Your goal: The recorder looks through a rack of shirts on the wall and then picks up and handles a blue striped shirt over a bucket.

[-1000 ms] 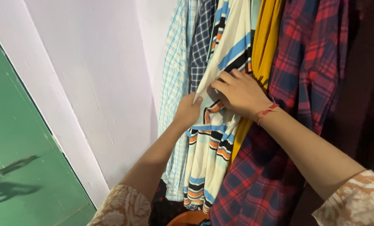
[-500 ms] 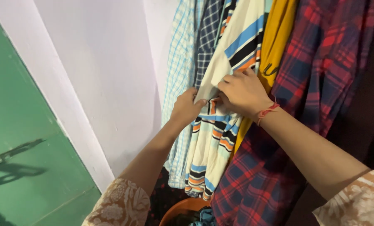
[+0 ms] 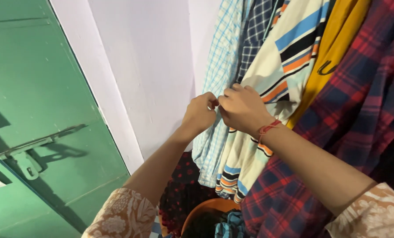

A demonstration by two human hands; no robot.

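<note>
Several shirts hang in a row against a pale wall. My left hand (image 3: 200, 113) and my right hand (image 3: 242, 108) meet at the front edge of a cream shirt with blue, black and orange stripes (image 3: 289, 57), both pinching its fabric. A red thread band is on my right wrist. Left of the striped shirt hang a light blue checked shirt (image 3: 221, 66) and a dark blue checked shirt (image 3: 254, 39). To its right hang a mustard shirt (image 3: 333, 57) and a red and blue plaid shirt (image 3: 364, 114).
A green metal door (image 3: 33, 88) with a sliding latch (image 3: 29, 147) stands at the left. An orange tub (image 3: 210, 211) holding clothes sits on the floor below the shirts, beside a dark red-dotted cloth (image 3: 183, 185). The lilac wall (image 3: 148, 66) lies between door and shirts.
The view has swung left and down, bringing the green door's latch into sight. Both hands have come together at the striped shirt's edge, the left hand closing against the right.
</note>
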